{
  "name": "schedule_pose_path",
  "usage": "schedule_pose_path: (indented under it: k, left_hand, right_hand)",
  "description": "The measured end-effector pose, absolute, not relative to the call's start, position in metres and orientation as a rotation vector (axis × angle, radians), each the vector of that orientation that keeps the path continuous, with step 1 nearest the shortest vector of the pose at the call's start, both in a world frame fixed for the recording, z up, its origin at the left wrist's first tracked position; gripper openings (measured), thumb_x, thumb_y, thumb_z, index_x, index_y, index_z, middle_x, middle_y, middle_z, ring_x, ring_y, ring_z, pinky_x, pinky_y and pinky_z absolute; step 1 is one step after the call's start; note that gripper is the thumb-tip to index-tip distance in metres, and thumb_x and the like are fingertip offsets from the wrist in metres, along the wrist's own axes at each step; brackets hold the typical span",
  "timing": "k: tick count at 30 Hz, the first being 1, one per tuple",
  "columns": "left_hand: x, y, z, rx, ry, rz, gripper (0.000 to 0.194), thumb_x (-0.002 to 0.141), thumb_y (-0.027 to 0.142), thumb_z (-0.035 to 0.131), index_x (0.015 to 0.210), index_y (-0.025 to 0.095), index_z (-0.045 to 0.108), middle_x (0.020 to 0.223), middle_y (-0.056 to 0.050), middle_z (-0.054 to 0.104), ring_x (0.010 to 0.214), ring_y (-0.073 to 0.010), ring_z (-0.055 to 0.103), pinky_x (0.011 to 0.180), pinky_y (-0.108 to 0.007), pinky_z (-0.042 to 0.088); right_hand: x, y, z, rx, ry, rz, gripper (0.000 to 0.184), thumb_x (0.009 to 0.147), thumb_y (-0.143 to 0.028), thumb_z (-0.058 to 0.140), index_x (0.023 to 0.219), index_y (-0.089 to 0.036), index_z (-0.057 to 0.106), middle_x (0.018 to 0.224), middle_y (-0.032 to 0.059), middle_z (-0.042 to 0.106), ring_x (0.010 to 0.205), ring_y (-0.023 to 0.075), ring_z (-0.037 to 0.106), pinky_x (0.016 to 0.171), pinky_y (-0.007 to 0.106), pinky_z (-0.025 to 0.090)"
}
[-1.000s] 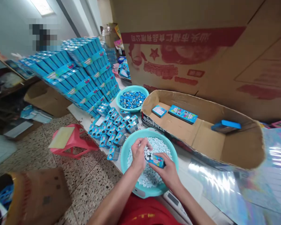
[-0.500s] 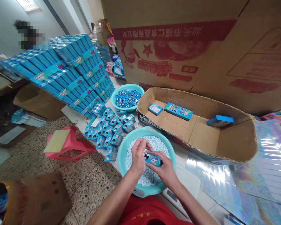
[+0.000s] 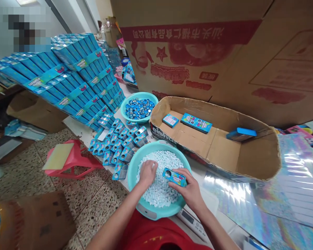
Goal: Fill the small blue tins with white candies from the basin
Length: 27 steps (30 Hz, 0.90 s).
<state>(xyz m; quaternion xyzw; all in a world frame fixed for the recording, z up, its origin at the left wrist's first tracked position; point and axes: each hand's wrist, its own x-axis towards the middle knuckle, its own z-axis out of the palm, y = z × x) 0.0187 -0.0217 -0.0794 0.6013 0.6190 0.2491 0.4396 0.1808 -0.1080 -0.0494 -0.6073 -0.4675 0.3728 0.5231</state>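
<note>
My right hand [image 3: 189,189] holds a small blue tin [image 3: 174,176] above a turquoise basin [image 3: 134,170]. A round opening shows at the tin's left end, and its printed face is turned up. Small white candies [image 3: 160,198] fill the basin. My left hand [image 3: 148,172] is down among them, left of the tin, with curled fingers; the fingertips and anything in them are hidden. Left of the basin, several similar tins [image 3: 120,171] stand in rows with round openings on top.
Behind stands a turquoise bowl [image 3: 122,109] of blue-and-silver round pieces. An open cardboard tray [image 3: 224,156] holds several blue packs. Stacked blue boxes [image 3: 80,66] rise at left, near a red stool [image 3: 78,159]. A scale [image 3: 191,220] sits by the basin's front right.
My left hand has moved from the tin's opening down and left into the candies. The tin stays in my right hand, its opening now uncovered. The whole view has shifted slightly.
</note>
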Motion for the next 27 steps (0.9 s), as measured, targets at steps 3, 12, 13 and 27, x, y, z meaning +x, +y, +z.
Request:
schedule_pose_path:
  k: [3, 12, 13, 27]
  left_hand:
    - [0.027, -0.043, -0.106, 1.87, 1.733, 0.109, 0.038, 0.081, 0.043, 0.052, 0.111, 0.02, 0.06, 0.128, -0.014, 0.05, 0.122, -0.0331, 0.039, 0.1, -0.051, 0.029]
    - [0.042, -0.061, -0.109, 1.883, 1.561, -0.093, 0.039, 0.075, 0.037, 0.055, 0.111, 0.022, 0.055, 0.114, -0.01, 0.053, 0.107, -0.0287, 0.05, 0.087, -0.04, 0.04]
    - [0.039, -0.057, -0.112, 1.782, 1.568, 0.012, 0.032, 0.073, 0.031, 0.057, 0.104, 0.023, 0.058, 0.109, -0.008, 0.056, 0.103, -0.0274, 0.052, 0.086, -0.038, 0.04]
    - [0.048, -0.034, -0.036, 0.572, 1.088, 0.97, 0.024, 0.064, 0.033, 0.067, 0.073, 0.019, 0.049, 0.064, 0.005, 0.052, 0.044, -0.0067, 0.045, 0.04, -0.019, 0.032]
  right_hand:
    - [0.19, -0.11, -0.049, -1.495, -1.075, 0.84, 0.035, 0.063, -0.041, 0.079, 0.094, -0.025, 0.07, 0.096, 0.0059, 0.063, 0.091, 0.0239, 0.06, 0.083, 0.038, 0.049]
    - [0.188, -0.116, -0.045, -1.531, -1.04, 0.793, 0.033, 0.066, -0.04, 0.077, 0.094, -0.024, 0.069, 0.094, 0.0054, 0.064, 0.088, 0.0233, 0.06, 0.081, 0.037, 0.049]
    - [0.186, -0.115, -0.048, -1.533, -1.049, 0.802, 0.033, 0.065, -0.04, 0.077, 0.093, -0.024, 0.069, 0.093, 0.0054, 0.064, 0.088, 0.0235, 0.061, 0.081, 0.038, 0.049]
    - [0.168, -0.114, -0.064, -1.579, -1.255, 0.846, 0.029, 0.071, -0.035, 0.072, 0.096, -0.022, 0.067, 0.09, 0.0062, 0.063, 0.087, 0.0238, 0.061, 0.079, 0.037, 0.05]
